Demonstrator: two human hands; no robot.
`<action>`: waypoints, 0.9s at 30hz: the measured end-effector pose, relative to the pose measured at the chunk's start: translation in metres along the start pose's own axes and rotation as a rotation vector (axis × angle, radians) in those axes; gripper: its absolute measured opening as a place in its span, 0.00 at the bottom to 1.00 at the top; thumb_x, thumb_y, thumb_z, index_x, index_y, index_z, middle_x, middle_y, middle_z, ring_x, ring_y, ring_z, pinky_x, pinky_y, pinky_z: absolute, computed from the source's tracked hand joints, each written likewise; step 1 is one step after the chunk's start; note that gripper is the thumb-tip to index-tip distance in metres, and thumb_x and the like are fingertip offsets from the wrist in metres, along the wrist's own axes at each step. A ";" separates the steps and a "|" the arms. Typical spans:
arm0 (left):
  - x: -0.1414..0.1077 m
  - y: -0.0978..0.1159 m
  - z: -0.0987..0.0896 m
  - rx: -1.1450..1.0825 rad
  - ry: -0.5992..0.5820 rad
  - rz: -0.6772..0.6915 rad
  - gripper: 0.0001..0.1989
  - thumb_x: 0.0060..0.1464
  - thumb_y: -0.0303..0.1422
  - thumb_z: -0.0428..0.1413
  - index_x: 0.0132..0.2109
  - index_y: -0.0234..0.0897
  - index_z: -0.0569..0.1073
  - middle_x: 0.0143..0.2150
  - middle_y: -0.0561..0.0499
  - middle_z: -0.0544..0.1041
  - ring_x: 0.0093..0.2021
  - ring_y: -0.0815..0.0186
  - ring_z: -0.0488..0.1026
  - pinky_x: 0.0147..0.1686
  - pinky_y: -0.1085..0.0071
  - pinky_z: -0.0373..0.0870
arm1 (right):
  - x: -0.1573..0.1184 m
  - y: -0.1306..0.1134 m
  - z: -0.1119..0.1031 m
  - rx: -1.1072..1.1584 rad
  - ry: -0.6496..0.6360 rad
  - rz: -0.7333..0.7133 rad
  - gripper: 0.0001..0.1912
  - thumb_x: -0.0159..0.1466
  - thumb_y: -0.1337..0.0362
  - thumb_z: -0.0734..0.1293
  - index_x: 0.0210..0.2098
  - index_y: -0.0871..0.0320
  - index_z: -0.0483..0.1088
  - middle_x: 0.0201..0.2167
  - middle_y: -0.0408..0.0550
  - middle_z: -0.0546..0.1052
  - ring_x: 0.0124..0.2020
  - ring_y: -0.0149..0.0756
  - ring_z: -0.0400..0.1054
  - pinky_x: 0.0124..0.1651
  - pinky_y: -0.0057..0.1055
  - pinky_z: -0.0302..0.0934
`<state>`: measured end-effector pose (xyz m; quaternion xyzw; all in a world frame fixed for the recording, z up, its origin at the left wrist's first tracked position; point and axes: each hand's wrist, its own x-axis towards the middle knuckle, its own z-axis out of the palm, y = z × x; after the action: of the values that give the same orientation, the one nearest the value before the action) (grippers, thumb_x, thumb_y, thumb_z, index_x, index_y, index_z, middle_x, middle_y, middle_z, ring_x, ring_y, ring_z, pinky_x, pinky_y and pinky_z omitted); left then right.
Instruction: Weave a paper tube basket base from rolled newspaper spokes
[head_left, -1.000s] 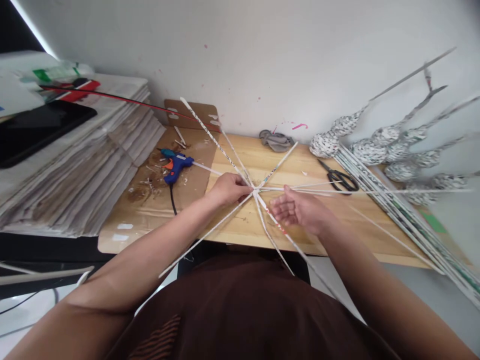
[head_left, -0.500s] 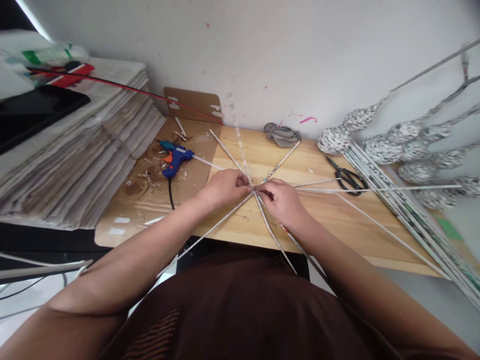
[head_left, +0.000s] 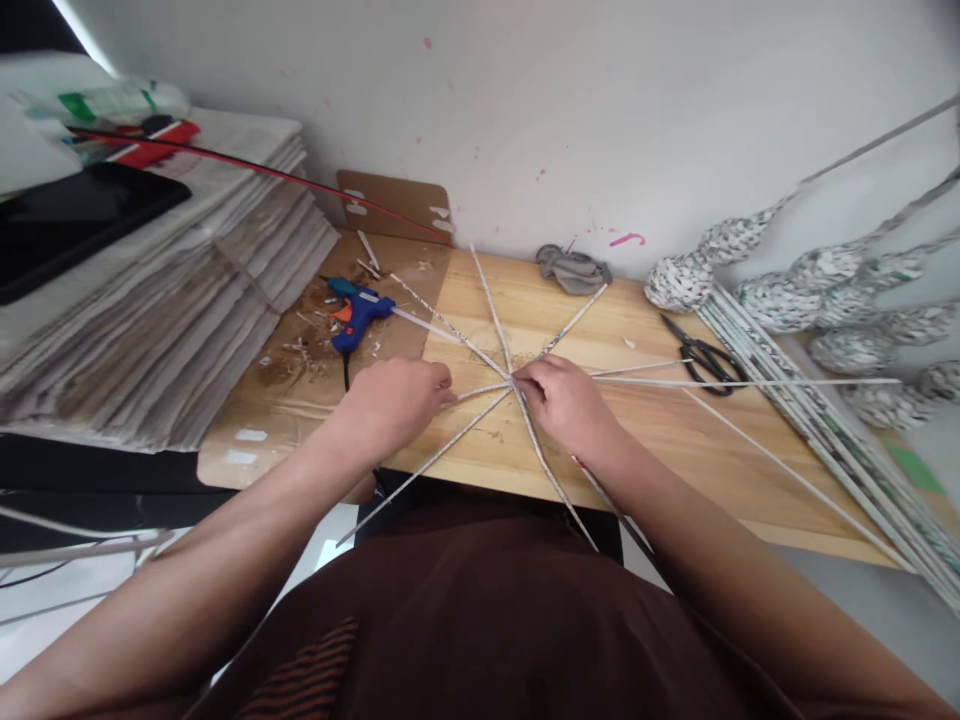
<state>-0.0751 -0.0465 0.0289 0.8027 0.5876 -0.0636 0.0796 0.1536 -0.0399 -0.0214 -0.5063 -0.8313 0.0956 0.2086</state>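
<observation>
Several thin rolled-paper sticks cross at one point, spreading like spokes over the wooden table; one paper stick [head_left: 489, 296] points toward the wall. My right hand [head_left: 564, 400] pinches the sticks at the crossing, its fingertips pressed together there. To the left, my left hand [head_left: 401, 405] has its fingers closed on the end part of another rolled-paper stick [head_left: 480, 391] that leads to the crossing. A long white stick [head_left: 810, 382] runs out to the right past my right hand, over the scissors.
A blue glue gun [head_left: 361, 315] lies on stained cardboard [head_left: 300, 420] at left, beside a tall newspaper stack [head_left: 247, 250]. Black-handled scissors [head_left: 709, 365], a grey cloth [head_left: 574, 270], bundled paper sticks [head_left: 810, 400] and woven paper pieces [head_left: 679, 282] are along the back and right.
My left hand has moved left and toward me, away from the crossing, along a stick. The stick blurred at the back is now still and sharp. My right hand stays at the crossing.
</observation>
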 end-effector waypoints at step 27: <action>0.032 0.032 0.031 -0.316 0.307 0.273 0.10 0.59 0.37 0.54 0.43 0.36 0.76 0.40 0.46 0.77 0.44 0.58 0.73 0.47 0.62 0.68 | -0.008 0.002 0.007 0.089 0.086 -0.004 0.08 0.67 0.67 0.61 0.35 0.58 0.72 0.32 0.50 0.72 0.37 0.40 0.66 0.43 0.35 0.61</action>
<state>-0.0352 -0.0321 -0.0066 0.8525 0.4815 0.1631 0.1219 0.1553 -0.0455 -0.0304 -0.4983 -0.8176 0.1100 0.2665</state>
